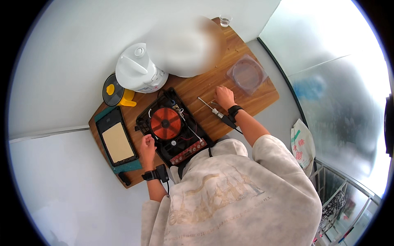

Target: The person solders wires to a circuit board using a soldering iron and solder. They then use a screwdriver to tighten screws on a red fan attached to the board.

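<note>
opened-up induction cooker (172, 125) beside the curled left hand (147, 146), screwdriver (216, 112) near the curled right hand (225, 97), actual holds kinda unclear

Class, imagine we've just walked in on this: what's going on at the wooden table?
A person stands over an opened black appliance, its round copper-coloured coil exposed. The left hand is at the appliance's left edge; whether it grips anything is unclear. The right hand is over the table beside a screwdriver that lies apart from the appliance. To the left lies a black-framed panel with a cream-coloured surface.
</note>
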Demonstrator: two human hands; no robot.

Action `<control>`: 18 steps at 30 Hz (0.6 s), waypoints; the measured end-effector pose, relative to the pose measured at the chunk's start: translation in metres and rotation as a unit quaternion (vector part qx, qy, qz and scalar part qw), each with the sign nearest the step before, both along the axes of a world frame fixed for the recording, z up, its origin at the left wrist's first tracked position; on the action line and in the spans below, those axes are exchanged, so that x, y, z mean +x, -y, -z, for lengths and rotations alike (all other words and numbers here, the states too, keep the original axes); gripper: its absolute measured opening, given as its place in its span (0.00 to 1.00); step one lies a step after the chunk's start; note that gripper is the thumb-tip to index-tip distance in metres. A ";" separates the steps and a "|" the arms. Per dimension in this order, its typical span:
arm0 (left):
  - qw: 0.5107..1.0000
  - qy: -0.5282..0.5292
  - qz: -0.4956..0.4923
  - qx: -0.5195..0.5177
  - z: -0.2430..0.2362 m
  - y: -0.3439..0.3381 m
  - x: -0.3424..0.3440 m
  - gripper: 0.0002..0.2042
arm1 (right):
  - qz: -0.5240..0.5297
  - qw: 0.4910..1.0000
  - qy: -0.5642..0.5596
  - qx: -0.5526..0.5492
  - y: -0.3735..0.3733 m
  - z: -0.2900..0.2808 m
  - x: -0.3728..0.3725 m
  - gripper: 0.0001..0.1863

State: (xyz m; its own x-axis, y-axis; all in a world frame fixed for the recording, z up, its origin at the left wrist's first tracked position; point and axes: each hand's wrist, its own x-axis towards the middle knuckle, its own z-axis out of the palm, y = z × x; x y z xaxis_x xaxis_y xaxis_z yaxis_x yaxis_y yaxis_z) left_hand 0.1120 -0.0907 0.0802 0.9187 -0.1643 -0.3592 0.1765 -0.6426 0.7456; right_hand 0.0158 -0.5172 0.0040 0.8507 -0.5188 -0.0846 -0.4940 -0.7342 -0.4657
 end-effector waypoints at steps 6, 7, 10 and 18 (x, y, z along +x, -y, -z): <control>0.999 -0.007 -0.020 -0.039 -0.007 0.008 -0.001 0.11 | 0.006 0.916 0.046 0.398 -0.010 -0.074 -0.005 0.05; 0.999 -0.005 -0.015 -0.042 -0.007 0.007 0.000 0.11 | -0.004 0.885 0.046 0.463 -0.014 -0.092 -0.009 0.04; 0.999 0.028 0.013 -0.010 -0.011 0.008 0.004 0.12 | -0.059 0.827 0.052 0.557 -0.024 -0.123 -0.014 0.04; 0.997 0.054 0.055 0.004 -0.014 0.034 -0.004 0.14 | -0.121 0.693 0.077 0.706 -0.047 -0.205 -0.018 0.09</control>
State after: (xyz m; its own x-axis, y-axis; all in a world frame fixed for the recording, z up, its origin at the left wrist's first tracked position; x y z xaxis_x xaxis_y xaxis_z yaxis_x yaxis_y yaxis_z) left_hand 0.1081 -0.1251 0.0947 0.9285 -0.2647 -0.2604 0.0228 -0.6593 0.7515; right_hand -0.0019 -0.4701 0.2086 0.9534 0.1490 -0.2624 -0.3017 0.4556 -0.8375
